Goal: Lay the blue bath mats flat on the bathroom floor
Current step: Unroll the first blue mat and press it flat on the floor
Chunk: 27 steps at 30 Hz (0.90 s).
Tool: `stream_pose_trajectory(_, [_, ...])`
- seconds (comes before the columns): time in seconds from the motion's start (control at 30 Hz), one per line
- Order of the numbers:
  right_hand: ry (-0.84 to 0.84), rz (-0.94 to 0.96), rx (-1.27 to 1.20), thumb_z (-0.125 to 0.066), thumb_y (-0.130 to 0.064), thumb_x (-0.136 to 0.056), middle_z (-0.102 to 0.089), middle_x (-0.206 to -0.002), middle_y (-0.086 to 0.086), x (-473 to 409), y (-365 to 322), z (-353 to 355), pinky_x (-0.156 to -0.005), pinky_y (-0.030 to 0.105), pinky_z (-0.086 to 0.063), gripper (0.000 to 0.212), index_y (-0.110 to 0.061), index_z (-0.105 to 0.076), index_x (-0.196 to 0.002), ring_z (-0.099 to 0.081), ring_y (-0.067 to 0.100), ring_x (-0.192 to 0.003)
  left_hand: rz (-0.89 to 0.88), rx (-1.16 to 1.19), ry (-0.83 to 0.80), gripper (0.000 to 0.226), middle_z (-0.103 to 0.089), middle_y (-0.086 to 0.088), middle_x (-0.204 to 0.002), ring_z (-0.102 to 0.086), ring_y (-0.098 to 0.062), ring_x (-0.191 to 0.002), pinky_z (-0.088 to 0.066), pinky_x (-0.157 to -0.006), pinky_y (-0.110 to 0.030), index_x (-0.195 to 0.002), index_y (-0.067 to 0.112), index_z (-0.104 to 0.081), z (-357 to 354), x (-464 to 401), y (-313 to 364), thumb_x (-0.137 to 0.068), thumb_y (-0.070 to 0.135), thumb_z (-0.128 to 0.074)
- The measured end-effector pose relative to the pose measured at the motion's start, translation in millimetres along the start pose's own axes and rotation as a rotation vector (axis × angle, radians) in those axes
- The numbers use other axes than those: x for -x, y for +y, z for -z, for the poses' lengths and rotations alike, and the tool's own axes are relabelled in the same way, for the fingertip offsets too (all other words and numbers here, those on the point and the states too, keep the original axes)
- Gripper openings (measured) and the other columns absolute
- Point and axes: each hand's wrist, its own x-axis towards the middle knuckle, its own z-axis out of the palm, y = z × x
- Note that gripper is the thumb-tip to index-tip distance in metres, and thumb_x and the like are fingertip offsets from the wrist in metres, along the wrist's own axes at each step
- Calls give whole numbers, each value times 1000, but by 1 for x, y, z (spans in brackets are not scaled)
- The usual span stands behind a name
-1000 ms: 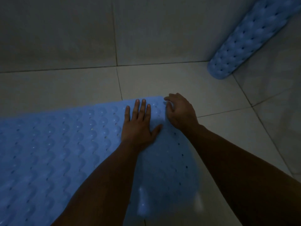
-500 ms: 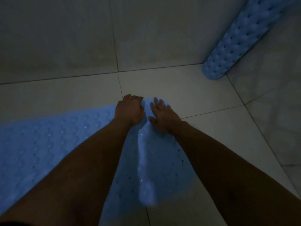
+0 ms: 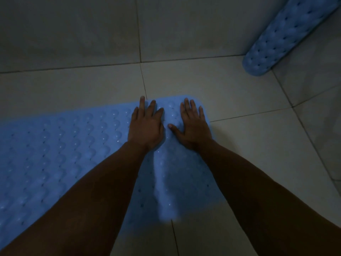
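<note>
Both hands, left hand [image 3: 145, 126] and right hand [image 3: 193, 126], press flat, slightly apart, on the mat [image 3: 64, 150]; between them a ridge [image 3: 164, 182] stands up. Lifting off may let it spring back; the rolled mat [image 3: 287, 36] leans far right, not yet laid.

mat [image 3: 60, 150], lower left of frame: soft blue rubber or plastic, matt, surface embossed with rows of rounded bumps and pierced by small holes. second mat [image 3: 287, 34], upper right: same blue bumped, perforated material. floor [image 3: 230, 93]: large pale tiles, smooth, dull sheen, thin dark grout lines. wall [image 3: 73, 30], top: matching smooth tiles.
</note>
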Motion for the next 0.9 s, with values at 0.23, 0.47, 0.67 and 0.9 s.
stream_pose_trajectory(0.23, [-447, -85, -97, -32, -70, -97, 10, -168, 7, -28, 1, 59, -125, 49, -2, 91, -14, 0, -161, 5, 25, -156, -2, 2, 49, 55, -17, -12, -169, 7, -38, -157, -12, -125, -54, -157, 18, -35, 32, 13, -3, -104, 35, -31])
stream_pose_trajectory(0.47, [-240, -119, -126, -31, -55, -103, -5, -169, 9, 22, -9, 46, -126, 49, -6, 72, -14, -16, -160, -3, 26, -156, -23, 24, 131, 54, -23, -13, -167, 2, -38, -157, -16, -123, -55, -155, 16, -38, 47, 25, -4, -104, 35, -34])
stream_pose_trajectory(0.67, [-52, -20, 25, -20, -72, -96, 2, -169, 12, 54, -7, 6, -125, 52, -4, 90, -11, -7, -160, 5, 25, -156, -27, 46, 118, 60, -30, -13, -165, -4, -39, -157, -21, -121, -57, -152, 15, -44, 17, 36, -1, -99, 40, -26])
stream_pose_trajectory(0.9, [-50, -25, 68, -22, -78, -92, 0, -169, 4, 50, -8, 4, -125, 52, -3, 96, -13, -8, -160, 3, 22, -156, 26, 101, 148, 55, -38, -11, -161, -12, -35, -156, -29, -118, -55, -148, 14, -49, -5, 43, -5, -101, 36, -31])
